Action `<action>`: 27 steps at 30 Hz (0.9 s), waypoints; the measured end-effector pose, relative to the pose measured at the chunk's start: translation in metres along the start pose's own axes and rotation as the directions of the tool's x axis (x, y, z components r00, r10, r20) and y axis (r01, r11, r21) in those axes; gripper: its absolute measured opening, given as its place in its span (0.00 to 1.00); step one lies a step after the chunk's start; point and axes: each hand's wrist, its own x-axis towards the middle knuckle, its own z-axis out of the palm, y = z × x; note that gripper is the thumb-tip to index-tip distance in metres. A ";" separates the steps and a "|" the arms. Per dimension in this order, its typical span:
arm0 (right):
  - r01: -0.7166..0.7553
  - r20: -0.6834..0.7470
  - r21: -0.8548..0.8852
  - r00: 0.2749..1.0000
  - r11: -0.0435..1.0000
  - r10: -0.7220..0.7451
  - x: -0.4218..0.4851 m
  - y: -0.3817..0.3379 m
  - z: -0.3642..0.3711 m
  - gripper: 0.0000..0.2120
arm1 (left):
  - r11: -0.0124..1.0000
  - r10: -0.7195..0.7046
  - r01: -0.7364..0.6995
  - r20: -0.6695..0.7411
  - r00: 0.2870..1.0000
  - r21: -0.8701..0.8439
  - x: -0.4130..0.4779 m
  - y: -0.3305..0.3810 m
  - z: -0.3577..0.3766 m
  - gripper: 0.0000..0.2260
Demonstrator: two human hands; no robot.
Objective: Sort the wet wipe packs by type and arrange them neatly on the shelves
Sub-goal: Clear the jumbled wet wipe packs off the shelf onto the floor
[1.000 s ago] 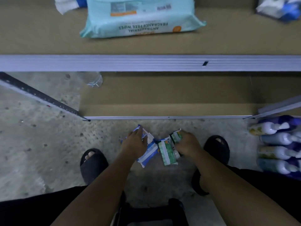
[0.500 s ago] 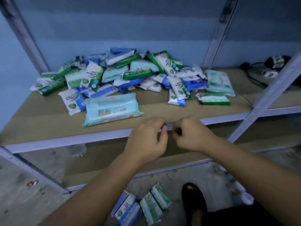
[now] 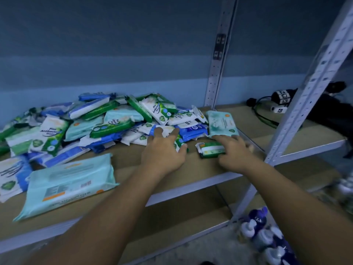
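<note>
Both bare forearms reached over the front edge of the brown board shelf with its pale metal rim (image 3: 191, 185). The left hand (image 3: 164, 152) lay palm down, fingers spread and loose, its tips on the near fringe of the jumbled heap of green, blue and white wet wipe packs (image 3: 107, 123) that filled the back left part of the shelf — one small green-and-white pack sat partly under those fingers, though whether they gripped it could not be told. The right hand (image 3: 234, 150) rested beside a small green wet wipe pack with a white label (image 3: 211, 149), thumb side touching its right end, fingers extended rather than curled; a firm grasp was not visible. Just behind that hand, near the rear upright, lay a pale mint flat pack (image 3: 221, 123). A large light-teal wipe pack with an orange-edged label (image 3: 68, 184) sat near the front left edge of the shelf (well apart from both hands). On the floor by the shelf's right post stood several purple-and-white bottles (image 3: 261, 232), blurred. Black cables and a dark device (image 3: 280, 98) lay on the neighbouring shelf to the right.
</note>
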 end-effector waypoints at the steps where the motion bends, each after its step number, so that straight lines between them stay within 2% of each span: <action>1: -0.008 0.016 -0.021 1.000 1.000 0.008 0.004 0.000 0.001 0.37 | 1.000 -0.025 0.025 0.025 0.999 0.002 0.006 0.003 0.006 0.28; 4: -0.007 0.007 -0.116 1.000 0.993 0.008 0.013 -0.002 0.004 0.36 | 0.998 -0.070 0.070 -0.029 0.997 -0.004 0.013 0.011 0.019 0.28; 7: 0.014 0.074 -0.128 0.997 0.992 -0.005 0.020 -0.004 -0.001 0.30 | 0.991 -0.127 0.121 -0.128 0.984 -0.052 0.018 0.012 0.025 0.30; 9: 0.027 0.122 -0.075 0.992 0.997 -0.017 0.021 -0.008 -0.010 0.26 | 0.987 -0.157 0.148 -0.146 0.977 -0.070 0.023 0.008 0.028 0.30; 11: 0.044 0.091 0.072 0.995 0.996 -0.050 0.021 -0.014 -0.020 0.21 | 0.982 -0.159 0.140 -0.157 0.975 -0.127 0.025 0.004 0.029 0.28; 14: 0.107 -0.086 0.298 0.993 0.949 -0.085 0.027 -0.025 -0.024 0.16 | 0.966 -0.153 0.116 -0.148 0.977 -0.231 0.021 -0.003 0.024 0.25; 16: 0.136 -0.247 0.376 0.968 0.916 -0.043 0.037 -0.035 -0.019 0.16 | 0.967 -0.140 0.115 -0.097 0.985 -0.229 0.018 -0.010 0.020 0.30; 18: 0.137 -0.365 0.402 0.931 0.906 0.022 0.047 -0.045 -0.012 0.19 | 0.973 -0.129 0.115 -0.059 0.990 -0.200 0.016 -0.016 0.017 0.30; 21: 0.173 -0.478 0.360 0.878 0.917 0.022 0.062 -0.058 -0.002 0.20 | 0.976 -0.130 0.111 -0.088 0.988 -0.188 0.013 -0.019 0.015 0.21; 22: 0.177 -0.481 0.358 0.876 0.917 0.019 0.067 -0.062 0.000 0.19 | 0.978 -0.132 0.111 -0.110 0.985 -0.176 0.013 -0.018 0.015 0.19; 24: 0.140 -0.429 0.352 0.903 0.925 0.026 0.076 -0.065 0.007 0.22 | 0.983 -0.141 0.123 -0.131 0.981 -0.139 0.016 -0.016 0.015 0.22; 27: 0.010 -0.299 0.222 0.953 0.975 0.058 0.087 -0.064 0.022 0.28 | 0.980 -0.173 0.162 -0.089 0.981 -0.118 0.028 -0.011 0.011 0.25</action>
